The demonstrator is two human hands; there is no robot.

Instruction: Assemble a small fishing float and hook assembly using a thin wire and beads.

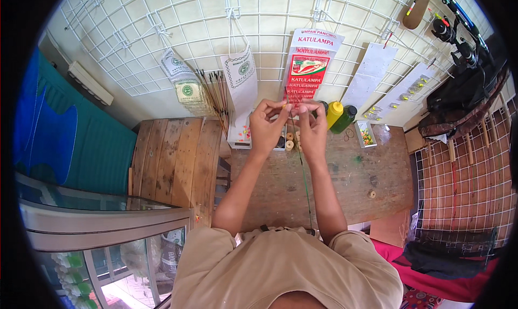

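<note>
Between the left hand (266,126) and right hand (313,130), the fingertips of both pinched narrow on its upper part, a green strand (306,190) hangs toward the shirt (286,263). Beyond, on the table (345,185), a white tray (240,145) at left and white box (370,145) at right hold small multicoloured pieces, with yellow (334,114) and green bottles (343,121) between.

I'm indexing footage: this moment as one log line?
left hand: pinching thin green rod | right hand: at same rod, grip unclear | nearby: yellow bottle, wooden table
</note>
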